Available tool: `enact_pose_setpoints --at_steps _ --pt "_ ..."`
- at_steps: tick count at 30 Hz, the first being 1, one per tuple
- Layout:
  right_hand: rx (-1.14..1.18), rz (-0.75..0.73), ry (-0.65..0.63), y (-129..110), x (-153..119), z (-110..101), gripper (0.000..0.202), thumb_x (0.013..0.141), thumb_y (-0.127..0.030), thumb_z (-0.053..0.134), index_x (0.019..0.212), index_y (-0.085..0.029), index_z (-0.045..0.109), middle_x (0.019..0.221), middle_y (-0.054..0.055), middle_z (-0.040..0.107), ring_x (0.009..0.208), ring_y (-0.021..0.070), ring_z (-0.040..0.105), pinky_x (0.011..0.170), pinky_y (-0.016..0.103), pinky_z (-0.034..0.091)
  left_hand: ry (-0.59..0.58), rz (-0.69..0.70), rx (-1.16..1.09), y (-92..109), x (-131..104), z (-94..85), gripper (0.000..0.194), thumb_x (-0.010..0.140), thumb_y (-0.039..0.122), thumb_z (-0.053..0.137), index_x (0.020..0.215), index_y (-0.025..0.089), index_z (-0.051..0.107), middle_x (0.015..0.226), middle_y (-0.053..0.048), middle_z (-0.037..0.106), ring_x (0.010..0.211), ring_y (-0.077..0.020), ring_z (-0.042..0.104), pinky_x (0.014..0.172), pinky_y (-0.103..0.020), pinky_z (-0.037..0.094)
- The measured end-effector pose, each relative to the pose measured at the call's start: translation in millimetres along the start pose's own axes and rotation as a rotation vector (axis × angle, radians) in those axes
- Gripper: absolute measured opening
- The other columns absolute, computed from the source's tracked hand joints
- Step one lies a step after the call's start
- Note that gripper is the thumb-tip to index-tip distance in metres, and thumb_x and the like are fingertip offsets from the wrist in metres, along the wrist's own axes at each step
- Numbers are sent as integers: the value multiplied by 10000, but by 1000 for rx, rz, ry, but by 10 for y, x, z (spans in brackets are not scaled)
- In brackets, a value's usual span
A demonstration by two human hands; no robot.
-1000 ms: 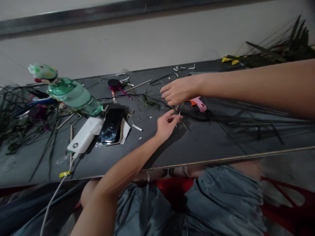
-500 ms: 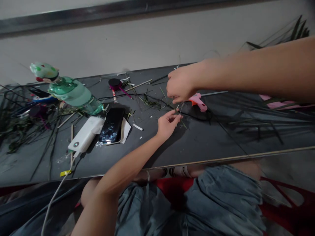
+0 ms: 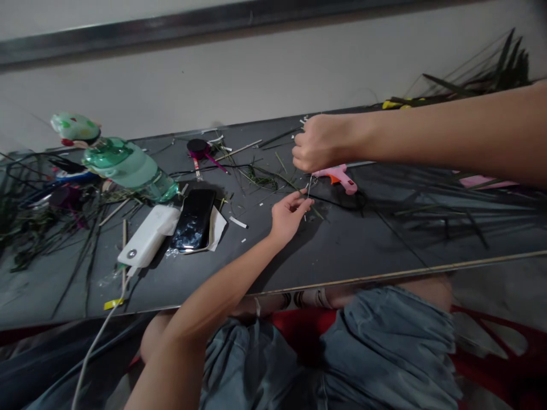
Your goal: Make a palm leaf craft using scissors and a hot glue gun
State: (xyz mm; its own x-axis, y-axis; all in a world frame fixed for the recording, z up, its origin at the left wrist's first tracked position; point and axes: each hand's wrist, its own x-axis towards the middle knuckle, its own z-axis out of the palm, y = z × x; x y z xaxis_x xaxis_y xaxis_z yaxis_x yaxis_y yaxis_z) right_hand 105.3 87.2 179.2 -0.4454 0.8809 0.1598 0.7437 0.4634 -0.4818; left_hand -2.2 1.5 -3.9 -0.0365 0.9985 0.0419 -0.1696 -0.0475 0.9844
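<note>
My left hand (image 3: 287, 215) is closed in a pinch over the grey table, its thumb and fingers on a thin pale strip (image 3: 309, 187) that stands nearly upright. Just above it, my right hand (image 3: 315, 143) is curled into a fist near the strip's upper end. Its fingertips are turned away, so what they grip is hidden. Right beside both hands lies a pink glue gun (image 3: 342, 177) with an orange trigger, partly behind the right hand. A green leaf strip (image 3: 317, 212) shows by the left fingertips.
Left of my hands lie a black phone (image 3: 195, 219), a white power bank (image 3: 149, 234) with a cable, and a green bottle (image 3: 132, 165). Plant scraps (image 3: 260, 179) and a purple-and-black object (image 3: 199, 149) lie farther back. Dark leaves (image 3: 510, 62) rise at the right.
My right fist has turned and shifted slightly, and its forearm sits lower at the right edge. A yellow object behind it now shows. My left hand keeps its pinch almost in place.
</note>
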Motion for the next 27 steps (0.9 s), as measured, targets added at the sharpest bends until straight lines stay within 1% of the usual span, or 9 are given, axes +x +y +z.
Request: enact_pose_setpoints --at_steps 3,5,8,11,14,17,21,24,27 --pt "-147 -134 -236 78 -80 -106 342 804 50 474 487 -77 488 599 -64 620 932 7 575 792 184 396 17 -2 -10 8 4 -2 354 737 309 754 1057 163 717 782 -37 763 634 -102 651 665 -249 536" --pt "-262 -223 -270 175 -131 -170 341 843 34 429 534 -73 527 705 -45 664 1033 31 555 863 224 381 36 -6 -25 13 4 1 362 727 326 764 1046 160 718 786 -40 765 642 -107 660 659 -246 539" --pt "-425 -248 -106 366 -274 -169 288 878 8 446 700 -82 653 892 36 721 1065 110 581 915 306 388 61 -12 -40 21 0 9 394 715 361 776 1042 151 715 812 -52 769 664 -119 676 643 -242 539" --pt "-481 -109 143 576 -483 39 208 922 -139 515 934 -98 719 1013 132 721 1008 208 642 851 366 439 60 -4 -44 25 -9 18 410 705 377 780 1040 149 716 822 -60 770 661 -121 677 634 -241 538" --pt "-234 59 394 728 -668 412 240 934 -243 528 1069 -142 699 1014 120 731 910 216 682 806 364 482 54 19 -47 17 -19 25 413 694 384 784 1025 144 722 793 -53 765 642 -114 667 657 -245 542" --pt "157 228 567 745 -767 770 273 897 -268 565 1137 -154 628 859 68 737 648 153 662 689 316 517 60 56 0 7 -28 23 412 697 397 780 1022 149 728 742 -31 753 628 -111 658 673 -247 541" --pt "354 316 568 581 -802 1007 226 921 -353 523 946 -164 643 827 58 724 518 114 606 618 300 510 101 80 61 7 -35 9 387 726 384 756 1033 150 731 722 -29 745 616 -120 654 623 -236 527" --pt "230 250 526 409 -834 1072 210 930 -321 519 897 -179 670 855 53 719 697 148 668 706 307 507 127 59 100 12 -39 -5 378 746 357 744 1069 161 723 718 -27 742 615 -133 658 581 -233 513" --pt "30 140 393 254 -900 1138 216 948 -266 493 953 -195 698 951 59 717 867 182 669 765 312 479 115 55 141 0 -40 -23 376 769 328 731 1112 179 710 704 -8 733 604 -125 644 581 -227 509"
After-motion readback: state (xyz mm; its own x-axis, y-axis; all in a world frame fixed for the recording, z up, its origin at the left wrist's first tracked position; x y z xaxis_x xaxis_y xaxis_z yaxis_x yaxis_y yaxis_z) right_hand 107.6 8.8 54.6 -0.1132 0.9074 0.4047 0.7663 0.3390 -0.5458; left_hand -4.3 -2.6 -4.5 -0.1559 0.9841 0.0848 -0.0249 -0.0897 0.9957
